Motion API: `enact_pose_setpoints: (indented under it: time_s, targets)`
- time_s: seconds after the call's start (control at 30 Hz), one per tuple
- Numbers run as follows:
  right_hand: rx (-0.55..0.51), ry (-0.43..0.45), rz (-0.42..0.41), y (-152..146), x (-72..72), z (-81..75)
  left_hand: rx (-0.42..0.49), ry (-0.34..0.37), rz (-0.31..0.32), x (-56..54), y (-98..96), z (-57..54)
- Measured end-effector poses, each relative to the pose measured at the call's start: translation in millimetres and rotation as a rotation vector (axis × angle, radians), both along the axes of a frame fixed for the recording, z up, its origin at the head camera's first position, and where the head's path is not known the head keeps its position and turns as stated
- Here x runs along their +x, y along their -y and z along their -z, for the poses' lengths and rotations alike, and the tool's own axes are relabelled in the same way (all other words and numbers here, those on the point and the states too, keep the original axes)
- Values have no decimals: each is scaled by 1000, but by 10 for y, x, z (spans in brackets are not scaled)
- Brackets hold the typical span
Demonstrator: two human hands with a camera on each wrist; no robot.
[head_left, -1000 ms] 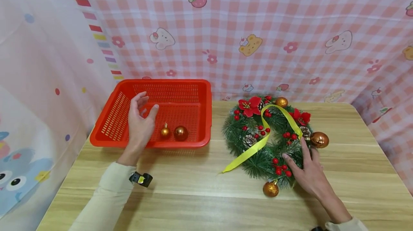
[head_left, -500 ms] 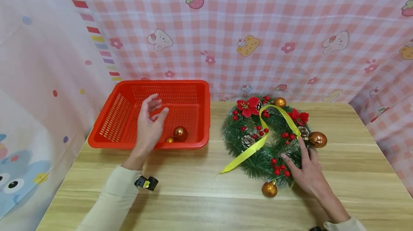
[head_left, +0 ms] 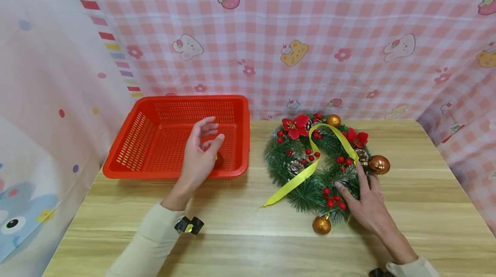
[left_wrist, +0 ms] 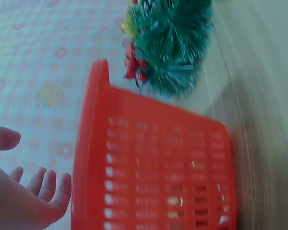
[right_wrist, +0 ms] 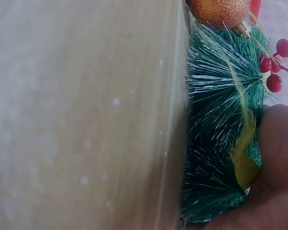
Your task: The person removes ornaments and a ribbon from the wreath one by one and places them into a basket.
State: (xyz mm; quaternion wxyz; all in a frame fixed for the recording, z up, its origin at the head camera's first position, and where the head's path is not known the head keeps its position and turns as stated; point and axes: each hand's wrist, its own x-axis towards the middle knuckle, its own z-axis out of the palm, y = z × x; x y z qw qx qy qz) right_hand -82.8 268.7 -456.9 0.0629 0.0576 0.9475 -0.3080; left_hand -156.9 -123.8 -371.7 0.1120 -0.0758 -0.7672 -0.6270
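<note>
A wreath [head_left: 304, 197] lies at right on a wooden tabletop [head_left: 252, 251], a person's right hand [head_left: 370, 208] spread on its edge as half a second earlier. The left hand [head_left: 199, 156], fingers loosely curved and holding nothing, has swung rightward above one red basket [head_left: 143, 175], where one bauble [head_left: 219, 161] shows, down from two. The wreath carries one yellow ribbon [head_left: 294, 183], two red flowers [head_left: 296, 127] and three ornament balls [head_left: 379, 164].

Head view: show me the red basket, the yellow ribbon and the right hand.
Red basket [head_left: 168, 148], head view, mesh floor.
Yellow ribbon [head_left: 289, 187], head view, loose tail.
Right hand [head_left: 370, 210], head view, back of hand.
</note>
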Motion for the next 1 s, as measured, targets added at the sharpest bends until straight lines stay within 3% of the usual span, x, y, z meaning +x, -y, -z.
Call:
enact_pose_setpoints:
  time_s: [0.37, 0.67, 1.0]
  targets:
    - [7, -14, -2, -15, -4, -1, 72, -40, 161, 233, -439, 20]
    - [-1, -24, -1, 8, -12, 0, 4, 63, 344, 470, -789, 164]
    - [-3, -14, 10, -5, -3, -5, -66, 162, 507, 601, -1153, 434]
